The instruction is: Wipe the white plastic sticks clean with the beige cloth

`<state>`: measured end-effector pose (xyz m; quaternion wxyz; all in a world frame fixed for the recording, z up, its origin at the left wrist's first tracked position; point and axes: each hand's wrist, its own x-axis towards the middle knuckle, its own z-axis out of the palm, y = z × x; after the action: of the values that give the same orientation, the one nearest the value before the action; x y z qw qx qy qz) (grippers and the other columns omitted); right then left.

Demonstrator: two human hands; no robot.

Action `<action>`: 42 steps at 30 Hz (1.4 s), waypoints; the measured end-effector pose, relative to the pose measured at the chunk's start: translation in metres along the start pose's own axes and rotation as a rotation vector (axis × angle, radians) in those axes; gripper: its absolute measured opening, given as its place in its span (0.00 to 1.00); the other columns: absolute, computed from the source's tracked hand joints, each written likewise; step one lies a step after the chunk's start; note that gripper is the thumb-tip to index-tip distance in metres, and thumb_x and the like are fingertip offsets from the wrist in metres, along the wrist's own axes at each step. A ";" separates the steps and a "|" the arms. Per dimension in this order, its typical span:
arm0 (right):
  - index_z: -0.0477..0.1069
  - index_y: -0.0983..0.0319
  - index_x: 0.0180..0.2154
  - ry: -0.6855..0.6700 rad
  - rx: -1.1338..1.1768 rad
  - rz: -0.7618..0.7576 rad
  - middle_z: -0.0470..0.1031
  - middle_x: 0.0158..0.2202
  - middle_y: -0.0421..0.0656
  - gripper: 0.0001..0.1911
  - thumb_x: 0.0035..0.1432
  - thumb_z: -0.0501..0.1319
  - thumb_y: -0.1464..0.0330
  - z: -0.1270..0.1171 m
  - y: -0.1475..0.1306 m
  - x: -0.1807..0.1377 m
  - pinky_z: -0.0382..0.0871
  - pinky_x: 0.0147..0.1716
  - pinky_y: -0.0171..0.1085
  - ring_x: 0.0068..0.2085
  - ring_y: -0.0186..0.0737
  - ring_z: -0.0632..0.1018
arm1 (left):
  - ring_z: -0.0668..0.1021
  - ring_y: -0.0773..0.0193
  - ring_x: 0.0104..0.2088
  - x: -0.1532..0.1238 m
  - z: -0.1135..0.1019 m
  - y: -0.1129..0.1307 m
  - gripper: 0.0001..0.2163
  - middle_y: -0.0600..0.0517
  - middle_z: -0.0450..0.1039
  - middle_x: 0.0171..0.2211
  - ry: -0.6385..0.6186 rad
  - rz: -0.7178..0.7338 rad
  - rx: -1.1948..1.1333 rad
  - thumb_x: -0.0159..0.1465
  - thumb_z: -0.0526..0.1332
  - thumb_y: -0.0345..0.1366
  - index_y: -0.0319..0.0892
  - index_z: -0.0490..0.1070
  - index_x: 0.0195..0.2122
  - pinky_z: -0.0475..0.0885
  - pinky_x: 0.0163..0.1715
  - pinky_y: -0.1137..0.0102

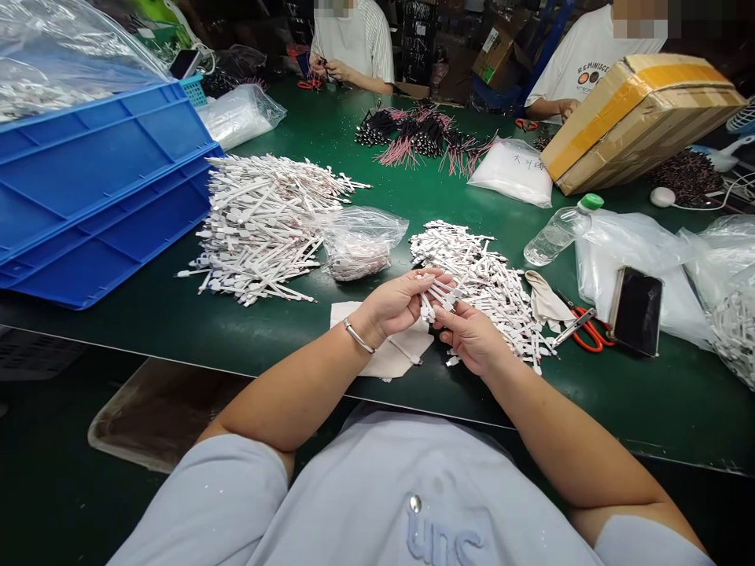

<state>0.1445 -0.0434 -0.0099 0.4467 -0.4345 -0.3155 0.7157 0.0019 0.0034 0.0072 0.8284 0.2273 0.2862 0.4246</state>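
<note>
Bunch of white leads (443,294) in hand; a slack hold is my main worry.
On my remote feed, the left hand (399,305), half-curled, holds the bunch between thumb and fingers, its ends jutting toward the right hand (472,338). That hand is partly closed, fingertips at those ends; pinching or only touching, I cannot tell. Below the left hand lies a pale sheet (373,367) bearing a single lead (406,350); a lead pile (504,303) sits just beyond the right. Risk, my judgement: a loosened left thumb could let leads fan out and drop, strays blending into that pile; tangled connectors could drag neighbours.
</note>
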 end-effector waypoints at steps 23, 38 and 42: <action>0.69 0.65 0.22 -0.021 -0.496 -0.057 0.65 0.20 0.43 0.36 0.43 0.64 0.36 -0.022 -0.025 -0.006 0.53 0.14 0.27 0.20 0.33 0.66 | 0.78 0.65 0.31 -0.002 0.000 0.005 0.07 0.46 0.77 0.34 0.054 -0.028 0.040 0.60 0.55 0.23 0.34 0.72 0.34 0.71 0.33 0.72; 0.74 0.65 0.37 -0.146 -0.313 0.012 0.73 0.39 0.48 0.20 0.49 0.70 0.57 -0.019 -0.021 -0.010 0.75 0.30 0.29 0.40 0.43 0.75 | 0.79 0.63 0.33 0.000 -0.005 0.004 0.07 0.46 0.77 0.33 0.035 -0.035 0.039 0.59 0.56 0.22 0.34 0.73 0.34 0.73 0.36 0.68; 0.74 0.65 0.36 -0.136 -0.300 0.075 0.73 0.39 0.48 0.15 0.50 0.69 0.61 -0.021 -0.024 -0.009 0.75 0.28 0.29 0.39 0.42 0.76 | 0.79 0.62 0.33 0.000 -0.004 0.005 0.07 0.46 0.78 0.34 0.054 -0.033 0.048 0.59 0.56 0.22 0.34 0.73 0.34 0.72 0.40 0.66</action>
<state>0.1746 -0.0405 0.0043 0.3271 -0.4583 -0.4320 0.7045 -0.0035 0.0063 0.0077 0.8215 0.2310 0.3222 0.4098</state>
